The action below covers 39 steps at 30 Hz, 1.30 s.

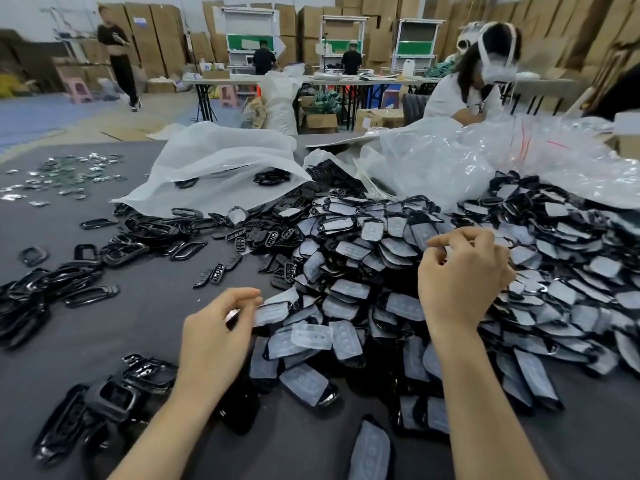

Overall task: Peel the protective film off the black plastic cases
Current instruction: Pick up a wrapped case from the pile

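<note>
A big heap of black plastic cases (349, 251), most with a cloudy white protective film on top, covers the middle and right of the grey table (156, 306). My left hand (214, 337) pinches the left end of one film-covered case (272, 311) at the heap's near edge. My right hand (460, 282) hovers over the heap with its fingers curled and forefinger and thumb close together. Whether it holds anything I cannot tell. Bare glossy black cases (52, 289) lie spread on the left, and more sit near my left forearm (114, 396).
A white sack (214, 168) and crumpled clear plastic bags (485, 161) lie behind the heap. Small shiny scraps (69, 171) are scattered at the table's far left. A person in white (478, 81) sits across the table. Other people, tables and stacked cartons fill the background.
</note>
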Each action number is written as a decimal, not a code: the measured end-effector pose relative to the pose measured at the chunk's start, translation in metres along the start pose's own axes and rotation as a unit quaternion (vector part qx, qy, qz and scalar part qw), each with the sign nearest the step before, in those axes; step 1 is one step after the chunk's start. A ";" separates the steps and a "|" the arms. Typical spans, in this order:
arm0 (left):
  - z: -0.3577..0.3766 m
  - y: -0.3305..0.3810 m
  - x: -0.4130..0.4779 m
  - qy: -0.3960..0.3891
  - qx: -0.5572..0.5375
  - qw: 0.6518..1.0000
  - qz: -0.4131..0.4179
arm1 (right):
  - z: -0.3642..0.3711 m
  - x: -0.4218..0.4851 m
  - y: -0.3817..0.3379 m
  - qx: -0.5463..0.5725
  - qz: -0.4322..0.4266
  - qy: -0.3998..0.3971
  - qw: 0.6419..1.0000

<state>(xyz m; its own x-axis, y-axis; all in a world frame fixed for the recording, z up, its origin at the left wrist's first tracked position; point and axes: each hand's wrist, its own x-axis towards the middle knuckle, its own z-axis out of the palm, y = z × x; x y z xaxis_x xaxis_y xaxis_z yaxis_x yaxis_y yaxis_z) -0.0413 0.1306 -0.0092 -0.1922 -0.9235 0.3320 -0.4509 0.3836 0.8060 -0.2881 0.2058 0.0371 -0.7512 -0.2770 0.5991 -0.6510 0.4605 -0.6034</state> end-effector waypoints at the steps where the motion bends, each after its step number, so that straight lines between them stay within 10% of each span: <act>1: 0.001 -0.001 -0.001 -0.021 0.074 0.996 0.033 | 0.000 -0.001 -0.001 0.001 -0.001 -0.001 1.000; 11: 0.004 -0.008 0.004 -0.075 0.168 0.982 0.050 | 0.005 -0.024 -0.025 0.099 -0.127 0.047 0.986; 20: -0.002 -0.013 0.032 -0.030 0.178 0.983 0.022 | 0.015 -0.080 -0.053 0.169 -0.368 -0.130 0.905; 30: -0.022 -0.027 0.135 -0.215 0.362 0.905 -0.063 | 0.015 -0.074 -0.045 0.191 -0.348 -0.161 0.903; 39: -0.041 -0.041 0.172 -0.167 0.462 0.866 -0.099 | 0.015 -0.076 -0.046 0.257 -0.336 -0.151 0.893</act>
<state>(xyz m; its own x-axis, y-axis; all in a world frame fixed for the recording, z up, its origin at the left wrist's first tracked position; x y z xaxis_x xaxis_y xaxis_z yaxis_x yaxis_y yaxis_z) -0.0201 -0.0443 0.0350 -0.2036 -0.9777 -0.0514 -0.9785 0.2014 0.0440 -0.2026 0.1932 0.0117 -0.1155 -0.5960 0.7947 -0.8718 -0.3225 -0.3686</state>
